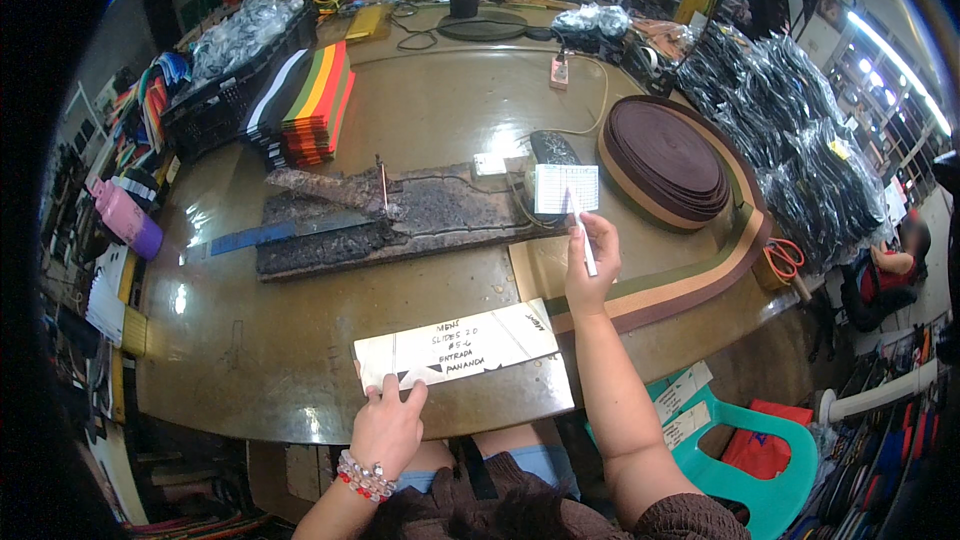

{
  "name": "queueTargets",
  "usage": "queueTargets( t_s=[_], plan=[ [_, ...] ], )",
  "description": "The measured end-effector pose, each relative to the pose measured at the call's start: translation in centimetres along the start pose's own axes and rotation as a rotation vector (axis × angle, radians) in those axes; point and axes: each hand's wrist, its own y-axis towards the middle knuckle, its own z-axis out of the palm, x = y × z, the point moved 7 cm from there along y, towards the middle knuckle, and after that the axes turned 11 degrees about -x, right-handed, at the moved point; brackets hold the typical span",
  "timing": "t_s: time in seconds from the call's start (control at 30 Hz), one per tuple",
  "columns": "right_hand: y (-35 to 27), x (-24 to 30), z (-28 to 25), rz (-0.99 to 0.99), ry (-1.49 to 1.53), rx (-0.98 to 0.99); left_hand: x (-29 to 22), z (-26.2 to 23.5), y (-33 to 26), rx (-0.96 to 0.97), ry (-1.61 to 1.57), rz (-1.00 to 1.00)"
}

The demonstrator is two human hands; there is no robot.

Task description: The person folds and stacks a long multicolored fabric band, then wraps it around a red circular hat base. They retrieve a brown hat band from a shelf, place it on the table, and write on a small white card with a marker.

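White card strip point(455, 345) lies flat at the near edge of the brown surface point(300, 340), pinned under the fingers of the left hand point(388, 427) so it seemingly cannot slide. Raised above it, the right hand point(590, 265) is closed on a slim white pen point(585, 245), tip upward beside a small ruled note point(566, 188), with coiled brown webbing point(665, 162) just beyond.

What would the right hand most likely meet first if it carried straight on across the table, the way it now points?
Probably the small white ruled card just beyond the right hand, which holds a white pen pointing toward it. Depth is unclear, so it might pass over the card.
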Motion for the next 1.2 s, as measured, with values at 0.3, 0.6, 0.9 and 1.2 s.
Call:
queueTargets(
  t_s=[0.3,0.6,0.9,1.2],
  plan=[
    [-0.3,0.6,0.4,-0.071,-0.039,0.034,-0.1,0.0,0.1,-0.002,0.009,0.014],
    [-0.1,-0.3,-0.1,-0.009,0.062,-0.015,-0.1,-0.1,0.2,0.007,0.007,0.013],
    [0.0,-0.1,-0.1,-0.011,0.048,-0.028,-0.1,0.1,0.1,-0.019,-0.008,0.006],
    [0.0,-0.1,-0.2,0.023,0.047,-0.030,-0.2,0.0,0.1,-0.021,0.006,0.008]
  ],
)
